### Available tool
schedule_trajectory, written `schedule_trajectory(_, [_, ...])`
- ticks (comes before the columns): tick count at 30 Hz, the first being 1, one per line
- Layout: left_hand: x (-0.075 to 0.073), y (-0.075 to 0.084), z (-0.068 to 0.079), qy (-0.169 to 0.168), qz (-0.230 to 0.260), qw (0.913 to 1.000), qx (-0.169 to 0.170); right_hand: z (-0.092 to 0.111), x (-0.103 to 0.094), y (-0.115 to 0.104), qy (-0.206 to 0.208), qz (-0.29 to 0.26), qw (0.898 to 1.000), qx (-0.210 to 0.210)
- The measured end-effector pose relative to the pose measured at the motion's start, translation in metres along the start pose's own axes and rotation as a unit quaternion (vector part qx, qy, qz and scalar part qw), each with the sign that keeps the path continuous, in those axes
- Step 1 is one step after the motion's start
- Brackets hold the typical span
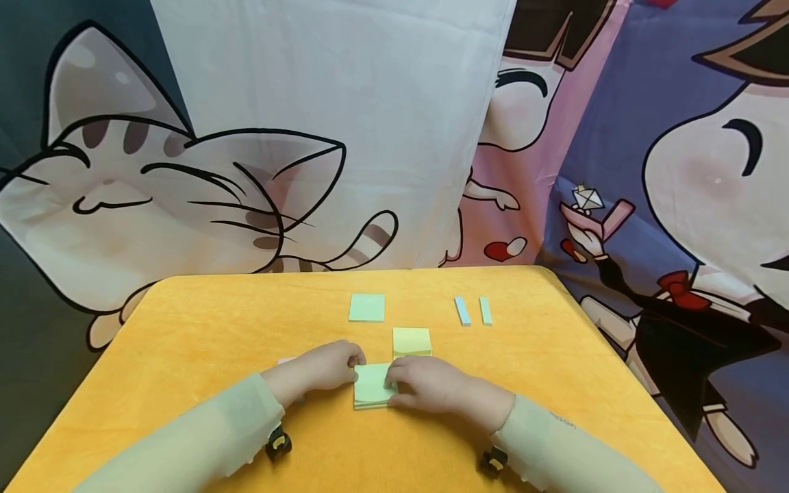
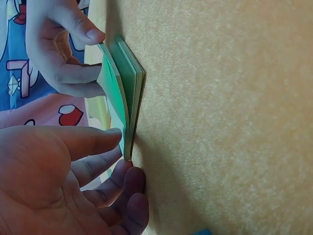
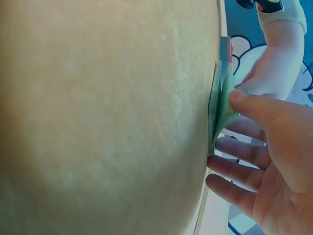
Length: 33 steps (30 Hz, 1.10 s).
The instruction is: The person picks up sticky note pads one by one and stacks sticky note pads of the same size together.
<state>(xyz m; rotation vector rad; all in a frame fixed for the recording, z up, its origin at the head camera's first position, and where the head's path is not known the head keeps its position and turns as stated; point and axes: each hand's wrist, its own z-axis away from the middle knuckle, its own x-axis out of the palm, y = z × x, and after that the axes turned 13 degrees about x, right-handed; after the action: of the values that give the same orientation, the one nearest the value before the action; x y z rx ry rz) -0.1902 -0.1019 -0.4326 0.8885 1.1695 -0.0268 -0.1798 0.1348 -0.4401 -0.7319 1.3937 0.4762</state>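
Note:
A green sticky note pad [image 1: 372, 385] lies on the table's near middle, between both hands. My right hand [image 1: 431, 385] pinches the upper sheets at its right side, thumb on top. These sheets stand raised from the lower stack [image 2: 136, 78], leaving a wedge-shaped gap in the left wrist view. At the opposite side, my left hand [image 1: 323, 365] holds the pad's edge between thumb and fingers. Just behind the pad sits a yellow-green sticky note pad [image 1: 411, 340], close to the right hand's fingers.
Farther back on the yellow table [image 1: 216, 322] lies another green pad [image 1: 366, 307]. A narrow blue strip [image 1: 462, 311] and a narrow green strip [image 1: 485, 311] lie at the back right. Something pale pink [image 1: 285, 360] is mostly hidden by the left wrist. A cartoon cloth hangs behind.

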Motion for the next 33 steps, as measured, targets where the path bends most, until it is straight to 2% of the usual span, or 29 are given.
schedule_trajectory(6, [-0.001,0.001,0.002,0.000,0.006,1.0000,0.003,-0.002,-0.002,0.005,-0.018,-0.026,0.999,0.001])
schedule_trajectory(17, [-0.004,0.006,0.009,-0.004,0.024,0.9996,-0.012,-0.005,-0.004,0.008,-0.040,-0.050,0.998,0.009])
schedule_trajectory(26, [-0.003,0.006,0.009,-0.004,0.025,0.9996,-0.010,-0.004,-0.002,0.008,-0.031,-0.056,0.998,0.008])
schedule_trajectory(33, [-0.001,0.005,0.010,-0.013,0.030,0.9994,-0.010,-0.002,-0.001,0.003,-0.014,-0.024,1.000,-0.001])
